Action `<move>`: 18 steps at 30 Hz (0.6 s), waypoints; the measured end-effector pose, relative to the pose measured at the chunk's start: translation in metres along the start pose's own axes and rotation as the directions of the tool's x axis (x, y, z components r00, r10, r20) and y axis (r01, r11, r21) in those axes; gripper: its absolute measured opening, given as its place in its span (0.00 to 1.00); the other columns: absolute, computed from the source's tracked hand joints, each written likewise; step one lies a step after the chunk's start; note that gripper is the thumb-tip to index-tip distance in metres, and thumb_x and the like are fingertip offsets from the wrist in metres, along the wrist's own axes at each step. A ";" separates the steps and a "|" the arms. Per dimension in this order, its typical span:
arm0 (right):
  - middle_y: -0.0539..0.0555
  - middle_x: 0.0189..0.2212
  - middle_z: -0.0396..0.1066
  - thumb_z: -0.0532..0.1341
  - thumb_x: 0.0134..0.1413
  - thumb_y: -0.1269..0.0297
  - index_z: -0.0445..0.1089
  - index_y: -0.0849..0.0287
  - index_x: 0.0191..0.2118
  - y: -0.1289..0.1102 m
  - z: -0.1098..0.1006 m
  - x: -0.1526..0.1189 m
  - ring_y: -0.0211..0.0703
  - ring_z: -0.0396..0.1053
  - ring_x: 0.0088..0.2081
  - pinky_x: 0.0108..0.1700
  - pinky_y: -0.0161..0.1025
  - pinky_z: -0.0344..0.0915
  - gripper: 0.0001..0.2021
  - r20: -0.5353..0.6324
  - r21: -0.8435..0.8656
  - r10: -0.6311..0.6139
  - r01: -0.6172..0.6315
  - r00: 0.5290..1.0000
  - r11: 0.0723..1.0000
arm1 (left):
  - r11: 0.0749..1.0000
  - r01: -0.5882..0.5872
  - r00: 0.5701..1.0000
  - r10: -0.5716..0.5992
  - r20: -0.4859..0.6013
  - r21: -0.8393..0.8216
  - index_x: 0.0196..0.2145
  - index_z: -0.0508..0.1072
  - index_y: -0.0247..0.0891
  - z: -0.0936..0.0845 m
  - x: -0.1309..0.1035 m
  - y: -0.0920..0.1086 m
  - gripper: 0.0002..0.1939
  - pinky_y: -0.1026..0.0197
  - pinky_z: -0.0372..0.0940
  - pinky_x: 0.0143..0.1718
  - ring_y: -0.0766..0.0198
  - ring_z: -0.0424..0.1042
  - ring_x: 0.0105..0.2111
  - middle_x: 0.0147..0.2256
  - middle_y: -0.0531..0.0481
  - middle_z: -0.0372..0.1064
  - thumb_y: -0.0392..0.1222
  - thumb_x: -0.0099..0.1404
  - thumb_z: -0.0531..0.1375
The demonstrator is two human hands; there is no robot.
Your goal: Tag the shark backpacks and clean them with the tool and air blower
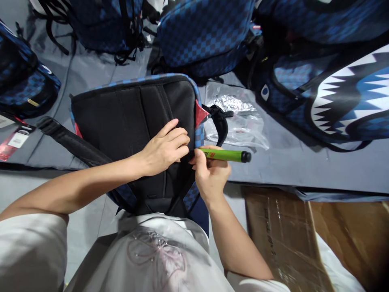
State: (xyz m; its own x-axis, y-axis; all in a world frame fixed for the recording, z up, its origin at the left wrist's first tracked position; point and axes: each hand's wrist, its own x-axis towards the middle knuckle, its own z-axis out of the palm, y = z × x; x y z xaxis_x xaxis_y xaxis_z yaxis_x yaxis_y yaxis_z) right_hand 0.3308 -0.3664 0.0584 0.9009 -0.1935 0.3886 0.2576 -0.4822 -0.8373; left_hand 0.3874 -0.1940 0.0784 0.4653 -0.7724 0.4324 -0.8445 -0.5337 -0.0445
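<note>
A backpack (112, 117) with a black padded back and blue checkered edges leans against the grey table's front edge, its straps towards me. My left hand (167, 148) rests on the black back panel near its right side, fingers bent and slightly apart. In my right hand (212, 170) is a green marker (226, 155) with a black end pointing right. The marker's other end meets the backpack's right edge, where the tip is hidden. Just above, a red triangular piece (201, 114) sticks out of the side seam.
Several blue checkered backpacks (206, 32) line the back of the grey table (291, 166). A shark-mouth backpack (340, 97) lies at right. Clear plastic (240, 115) is behind the marker. Tags (18, 140) lie at left; a brown carton (279, 239) stands below right.
</note>
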 end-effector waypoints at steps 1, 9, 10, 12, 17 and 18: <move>0.53 0.28 0.74 0.61 0.63 0.59 0.67 0.58 0.36 0.000 0.000 0.001 0.38 0.70 0.20 0.23 0.37 0.68 0.08 0.009 -0.011 -0.005 0.005 1.000 1.000 | 1.000 0.006 1.000 -0.006 0.009 -0.014 0.37 0.71 0.37 0.000 0.000 0.000 0.08 0.44 0.47 0.70 0.60 0.63 0.55 0.45 0.51 0.68 0.40 0.72 0.54; 0.52 0.27 0.73 0.60 0.62 0.56 0.68 0.58 0.37 0.002 -0.001 0.002 0.40 0.70 0.22 0.25 0.38 0.69 0.10 0.044 -0.080 0.002 0.002 0.999 0.997 | 0.998 -0.015 1.000 0.016 -0.015 0.062 0.37 0.72 0.37 0.000 0.000 0.000 0.10 0.44 0.51 0.69 0.62 0.64 0.53 0.43 0.51 0.68 0.39 0.72 0.52; 0.52 0.26 0.73 0.60 0.62 0.57 0.68 0.58 0.36 0.002 -0.001 0.002 0.40 0.70 0.21 0.25 0.38 0.68 0.10 0.035 -0.100 0.004 -0.001 0.999 0.995 | 0.998 -0.015 1.000 0.016 -0.014 0.060 0.37 0.72 0.37 0.000 0.000 0.000 0.10 0.45 0.51 0.69 0.62 0.64 0.52 0.43 0.51 0.68 0.39 0.72 0.52; 0.51 0.25 0.72 0.60 0.62 0.57 0.68 0.58 0.36 0.001 -0.002 0.002 0.39 0.69 0.20 0.24 0.38 0.68 0.09 0.026 -0.083 0.014 -0.012 1.000 0.996 | 0.998 -0.014 1.000 0.015 -0.010 0.053 0.37 0.72 0.37 0.000 0.000 0.000 0.09 0.46 0.51 0.69 0.63 0.64 0.52 0.42 0.51 0.68 0.39 0.72 0.53; 0.49 0.23 0.71 0.61 0.62 0.60 0.68 0.58 0.37 0.000 -0.001 0.005 0.39 0.69 0.20 0.24 0.38 0.67 0.07 0.038 -0.073 -0.034 0.036 0.999 0.997 | 0.996 -0.016 1.000 0.016 0.000 0.088 0.37 0.72 0.38 0.001 0.001 -0.001 0.11 0.47 0.50 0.69 0.62 0.64 0.52 0.42 0.51 0.68 0.40 0.73 0.51; 0.49 0.23 0.71 0.60 0.62 0.60 0.68 0.58 0.36 0.000 -0.001 0.005 0.39 0.69 0.19 0.24 0.38 0.67 0.08 0.031 -0.090 -0.039 0.041 0.999 0.995 | 0.997 -0.015 1.000 0.015 0.005 0.076 0.37 0.73 0.38 0.001 0.001 -0.001 0.12 0.46 0.50 0.69 0.62 0.64 0.52 0.42 0.51 0.68 0.39 0.73 0.50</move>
State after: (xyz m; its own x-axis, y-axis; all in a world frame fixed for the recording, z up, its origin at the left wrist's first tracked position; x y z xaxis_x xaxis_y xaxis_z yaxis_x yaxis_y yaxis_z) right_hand 0.3352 -0.3681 0.0607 0.9005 -0.1485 0.4087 0.2619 -0.5648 -0.7825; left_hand 0.3888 -0.1945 0.0778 0.4539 -0.7818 0.4275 -0.8290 -0.5464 -0.1190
